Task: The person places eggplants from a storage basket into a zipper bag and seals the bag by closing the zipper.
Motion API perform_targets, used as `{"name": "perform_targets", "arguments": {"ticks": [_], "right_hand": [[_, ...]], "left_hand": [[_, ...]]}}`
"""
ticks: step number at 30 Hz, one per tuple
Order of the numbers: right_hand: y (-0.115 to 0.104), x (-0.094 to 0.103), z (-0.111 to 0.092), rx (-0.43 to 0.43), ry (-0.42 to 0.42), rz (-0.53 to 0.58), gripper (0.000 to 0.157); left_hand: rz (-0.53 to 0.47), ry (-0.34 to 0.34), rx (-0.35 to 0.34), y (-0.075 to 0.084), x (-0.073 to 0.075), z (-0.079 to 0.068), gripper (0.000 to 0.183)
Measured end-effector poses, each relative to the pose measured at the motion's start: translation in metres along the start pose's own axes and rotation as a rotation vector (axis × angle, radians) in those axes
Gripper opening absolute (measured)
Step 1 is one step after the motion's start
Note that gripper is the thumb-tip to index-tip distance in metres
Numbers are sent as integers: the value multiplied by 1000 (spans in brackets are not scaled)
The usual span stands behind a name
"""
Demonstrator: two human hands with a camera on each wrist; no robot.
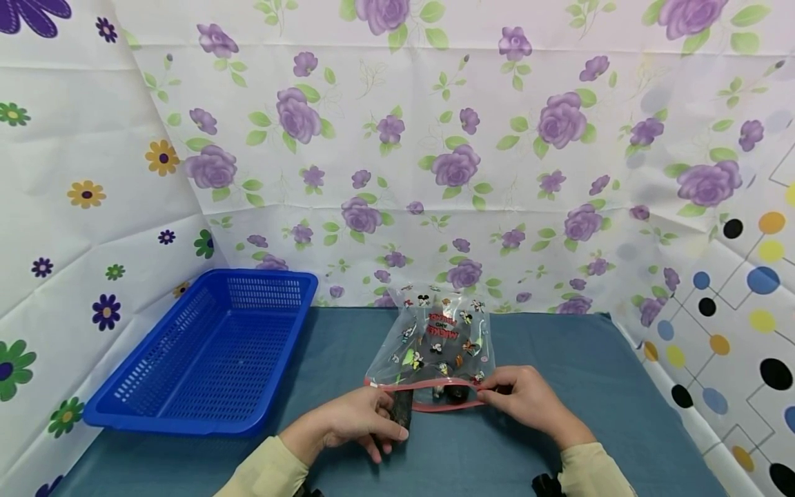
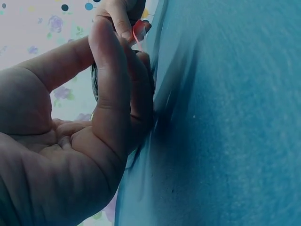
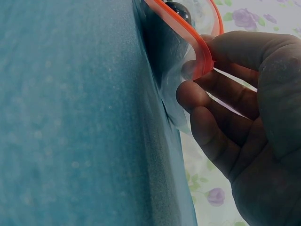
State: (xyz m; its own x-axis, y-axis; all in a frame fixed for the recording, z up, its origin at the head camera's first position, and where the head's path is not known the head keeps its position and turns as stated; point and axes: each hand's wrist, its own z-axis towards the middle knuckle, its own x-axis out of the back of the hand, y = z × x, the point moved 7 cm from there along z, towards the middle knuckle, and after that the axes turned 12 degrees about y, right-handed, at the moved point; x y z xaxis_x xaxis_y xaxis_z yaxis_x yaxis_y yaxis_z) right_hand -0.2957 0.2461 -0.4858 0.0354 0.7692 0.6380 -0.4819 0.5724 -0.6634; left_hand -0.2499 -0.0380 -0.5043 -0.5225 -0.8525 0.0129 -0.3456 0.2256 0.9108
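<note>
A clear zip bag with cartoon figures and a red zip edge lies on the cloth, its mouth toward me. At the mouth's right corner my right hand pinches the red edge between thumb and fingers. My left hand holds a dark, long, rough-textured thing at the left side of the mouth; its upper part overlaps the bag. In the left wrist view the curled fingers hide most of this thing. Inside the bag are dark things, one with a shiny black rounded end.
A blue plastic basket with perforated walls stands on the left of the blue-grey cloth. Behind the table hangs a floral sheet, with patterned sheets at both sides.
</note>
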Motion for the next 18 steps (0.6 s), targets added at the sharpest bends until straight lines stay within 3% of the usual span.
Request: {"name": "perform_targets", "arguments": {"ticks": [6,18], "right_hand": [[1,0,0,-8,-7,7,10],[-1,1,0,-22,-10,10,6]], "left_hand": [[16,16,4,0,3,0,55],[33,30,13,-2,4,3,40]]}}
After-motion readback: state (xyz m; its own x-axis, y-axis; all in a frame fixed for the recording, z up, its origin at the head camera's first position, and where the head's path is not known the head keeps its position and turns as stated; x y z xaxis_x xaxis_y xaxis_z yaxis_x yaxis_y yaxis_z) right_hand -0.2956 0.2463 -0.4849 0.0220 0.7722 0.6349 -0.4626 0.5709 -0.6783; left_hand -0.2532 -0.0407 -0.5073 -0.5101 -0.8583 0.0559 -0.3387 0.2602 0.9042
